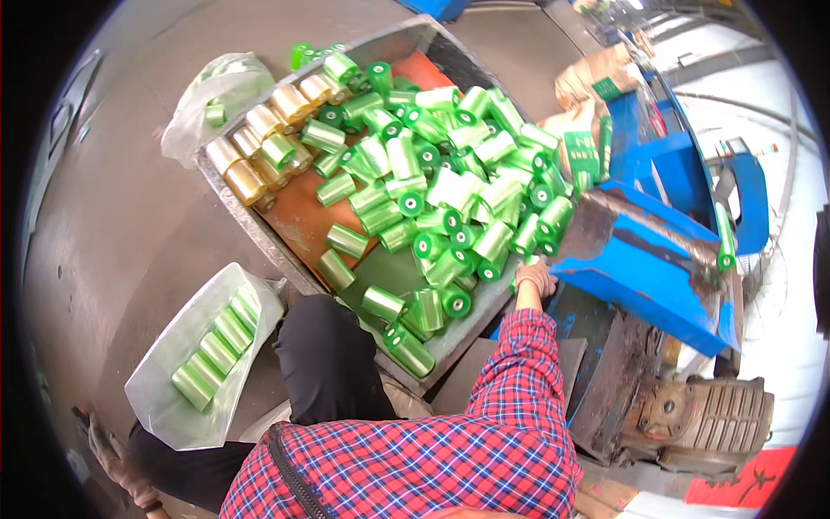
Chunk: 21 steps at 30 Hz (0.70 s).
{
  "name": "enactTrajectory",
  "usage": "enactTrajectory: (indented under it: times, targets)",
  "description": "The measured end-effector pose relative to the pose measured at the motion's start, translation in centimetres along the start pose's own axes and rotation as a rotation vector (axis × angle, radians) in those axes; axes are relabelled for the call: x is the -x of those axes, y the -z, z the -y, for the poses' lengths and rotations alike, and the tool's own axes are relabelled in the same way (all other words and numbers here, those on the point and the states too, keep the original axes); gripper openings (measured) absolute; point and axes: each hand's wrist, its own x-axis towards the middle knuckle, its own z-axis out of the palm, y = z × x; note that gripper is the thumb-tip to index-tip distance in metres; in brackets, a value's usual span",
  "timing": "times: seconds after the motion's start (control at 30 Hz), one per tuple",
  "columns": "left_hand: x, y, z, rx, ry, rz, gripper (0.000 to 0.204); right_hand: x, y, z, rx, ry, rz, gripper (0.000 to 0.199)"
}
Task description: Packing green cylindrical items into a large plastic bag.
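Pale-gloved right hand (536,277) at the tray's right edge, just right of the frame's centre; fingertips by the heap, partly lost among rolls. Cannot tell whether it pinches one or only touches.

Nearest clearly seen green roll (525,235): just above the hand and slightly left, inside the tray, long axis slanting up to the right. Right hand is much the nearer; left hand (117,463) is well apart at the lower left, near the frame's dark rim, its grip unclear.

Counts, moving outward:
- Blue chute (622,268): one, just right of the right hand.
- Metal tray (259,233): one, centre; green rolls in it are dozens, overlapping, no exact count.
- Amber rolls (245,182): roughly ten, along the tray's upper-left side.
- Clear bags: two; lower-left bag (173,424) shows four green rolls, upper-left bag (233,78) at least one.
- Motor (713,419): one, lower right.
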Motion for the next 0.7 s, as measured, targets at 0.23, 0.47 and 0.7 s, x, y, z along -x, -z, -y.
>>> enactTrajectory:
  times: [0.23,0.47,0.7]
  targets:
    - [6.9,-1.6,7.2,0.071,0.490,0.020,0.035,5.1,-3.9,4.2,0.291,0.453,-0.103,0.052]
    - [5.7,-2.8,7.3,0.153,0.469,0.054,0.034,13.6,-7.9,9.5,-0.358,0.855,0.090,0.056]
    - [6.2,-2.5,8.7,-0.038,0.471,0.081,0.032,10.3,-1.6,31.1,-0.081,1.199,-0.181,0.064]
